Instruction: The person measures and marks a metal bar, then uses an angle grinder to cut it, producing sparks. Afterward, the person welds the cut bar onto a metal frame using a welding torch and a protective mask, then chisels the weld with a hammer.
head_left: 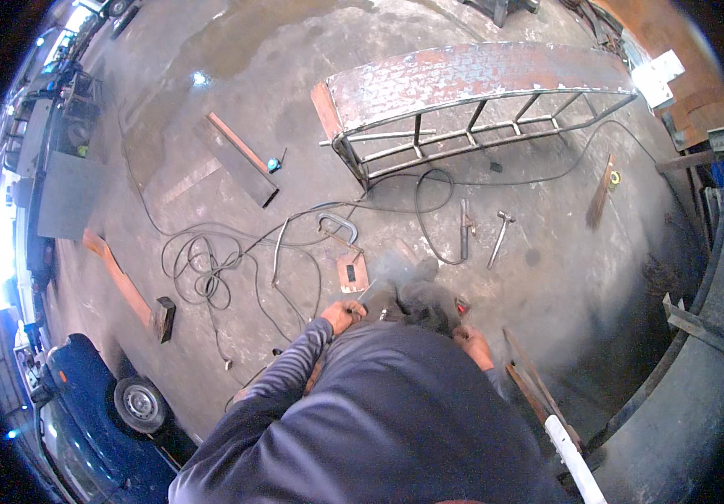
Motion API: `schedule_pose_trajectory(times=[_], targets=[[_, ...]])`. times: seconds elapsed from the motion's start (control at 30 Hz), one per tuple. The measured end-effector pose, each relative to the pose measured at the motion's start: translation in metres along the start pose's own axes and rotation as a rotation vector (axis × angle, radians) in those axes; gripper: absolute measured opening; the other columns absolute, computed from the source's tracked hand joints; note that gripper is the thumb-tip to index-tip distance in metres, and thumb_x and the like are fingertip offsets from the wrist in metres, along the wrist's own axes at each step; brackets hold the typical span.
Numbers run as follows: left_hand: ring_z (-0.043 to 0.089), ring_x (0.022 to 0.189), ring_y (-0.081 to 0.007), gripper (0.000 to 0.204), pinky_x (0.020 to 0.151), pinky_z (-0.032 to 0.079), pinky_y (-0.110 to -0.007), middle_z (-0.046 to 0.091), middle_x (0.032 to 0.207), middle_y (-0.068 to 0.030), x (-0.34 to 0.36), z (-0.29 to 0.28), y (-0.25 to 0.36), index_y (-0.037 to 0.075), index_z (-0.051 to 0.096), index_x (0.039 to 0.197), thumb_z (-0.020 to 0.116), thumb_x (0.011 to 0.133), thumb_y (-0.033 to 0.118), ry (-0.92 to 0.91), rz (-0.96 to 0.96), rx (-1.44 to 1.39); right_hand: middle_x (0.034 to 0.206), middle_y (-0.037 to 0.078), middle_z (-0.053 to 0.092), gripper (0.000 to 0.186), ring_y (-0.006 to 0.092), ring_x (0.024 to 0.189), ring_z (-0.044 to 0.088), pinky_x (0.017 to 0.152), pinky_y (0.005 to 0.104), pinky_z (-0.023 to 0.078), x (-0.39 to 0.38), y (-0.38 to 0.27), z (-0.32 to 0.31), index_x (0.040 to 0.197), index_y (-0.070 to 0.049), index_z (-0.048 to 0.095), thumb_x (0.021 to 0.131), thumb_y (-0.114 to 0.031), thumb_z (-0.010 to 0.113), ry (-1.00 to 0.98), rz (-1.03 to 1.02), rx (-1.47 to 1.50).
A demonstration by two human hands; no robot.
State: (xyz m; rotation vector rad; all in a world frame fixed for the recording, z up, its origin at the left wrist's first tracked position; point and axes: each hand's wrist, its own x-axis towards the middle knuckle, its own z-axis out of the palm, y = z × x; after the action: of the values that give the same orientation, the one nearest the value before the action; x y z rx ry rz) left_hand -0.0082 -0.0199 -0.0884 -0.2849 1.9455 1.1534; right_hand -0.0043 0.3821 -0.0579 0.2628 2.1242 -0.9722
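Observation:
My left hand (343, 316) is closed beside my dark legs and shoes, at a thin pale edge; what it holds is unclear. My right hand (472, 344) is closed low at my right side; its grip is hidden. A small red-and-black item (461, 308) lies just beyond it. Ahead of my left hand are a copper-coloured plate (352, 275) with a dark slot and a grey C-clamp (340, 223). A hammer (499, 239) and an electrode holder or similar tool (464, 229) lie to the right among looping cables (210, 267).
A rusty, ladder-framed metal piece (471, 84) lies across the back. Steel bars (240, 160), an offcut (126, 277) and a tape measure (275, 164) lie leftward. A blue vehicle (89, 399) stands lower left. Heavy steel beams (706, 340) and a white pipe (573, 458) line the right.

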Motion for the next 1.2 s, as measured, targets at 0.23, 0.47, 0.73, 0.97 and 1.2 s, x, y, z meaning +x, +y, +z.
schedule_pose_trajectory(times=[0.23, 0.47, 0.73, 0.97, 1.2], targets=[[0.064, 0.097, -0.0177, 0.031, 0.089, 0.049, -0.03, 0.072, 0.103, -0.0076, -0.015, 0.016, -0.048, 0.01, 0.07, 0.116, 0.061, 0.087, 0.009, 0.029, 0.022, -0.066, 0.097, 0.021, 0.069, 0.029, 0.0349, 0.092, 0.066, 0.081, 0.0426, 0.051, 0.007, -0.018, 0.005, 0.103, -0.003, 0.067, 0.089, -0.027, 0.062, -0.165, -0.063, -0.043], [0.067, 0.101, -0.024, 0.069, 0.091, 0.049, -0.033, 0.072, 0.105, -0.0162, 0.017, 0.007, -0.072, 0.017, 0.042, 0.149, 0.059, 0.084, 0.006, 0.09, -0.198, -0.094, 0.078, 0.011, 0.066, 0.023, 0.0205, 0.068, 0.064, 0.064, 0.0358, 0.05, 0.077, -0.006, -0.027, 0.1, -0.003, 0.067, 0.089, -0.023, 0.066, -0.217, 0.057, 0.164], [0.071, 0.081, -0.0282, 0.061, 0.074, 0.053, -0.042, 0.072, 0.092, -0.0204, 0.095, -0.018, -0.054, 0.018, 0.039, 0.15, 0.052, 0.091, 0.013, 0.349, -0.043, 0.036, 0.07, 0.002, 0.059, 0.021, 0.0122, 0.055, 0.054, 0.049, 0.0282, 0.043, 0.229, 0.106, -0.054, 0.104, -0.006, 0.063, 0.09, -0.022, 0.067, -0.026, 0.349, 0.536], [0.064, 0.058, -0.0208, 0.041, 0.057, 0.053, -0.037, 0.07, 0.08, -0.0123, 0.185, -0.024, -0.067, 0.005, 0.057, 0.127, 0.052, 0.086, 0.008, 0.25, -0.247, -0.121, 0.073, 0.004, 0.057, 0.011, 0.0142, 0.058, 0.053, 0.047, 0.031, 0.043, 0.384, 0.231, -0.021, 0.098, -0.01, 0.061, 0.087, -0.012, 0.058, 0.114, 0.352, 0.285], [0.07, 0.067, -0.0283, 0.027, 0.061, 0.055, -0.041, 0.071, 0.082, -0.0184, 0.272, 0.014, -0.268, 0.008, 0.07, 0.105, 0.061, 0.083, 0.02, 0.642, -0.525, 0.141, 0.075, 0.005, 0.059, 0.012, 0.0166, 0.059, 0.054, 0.051, 0.0356, 0.046, 0.513, 0.289, 0.028, 0.094, -0.007, 0.061, 0.086, -0.013, 0.054, 0.073, 0.224, 0.248]])
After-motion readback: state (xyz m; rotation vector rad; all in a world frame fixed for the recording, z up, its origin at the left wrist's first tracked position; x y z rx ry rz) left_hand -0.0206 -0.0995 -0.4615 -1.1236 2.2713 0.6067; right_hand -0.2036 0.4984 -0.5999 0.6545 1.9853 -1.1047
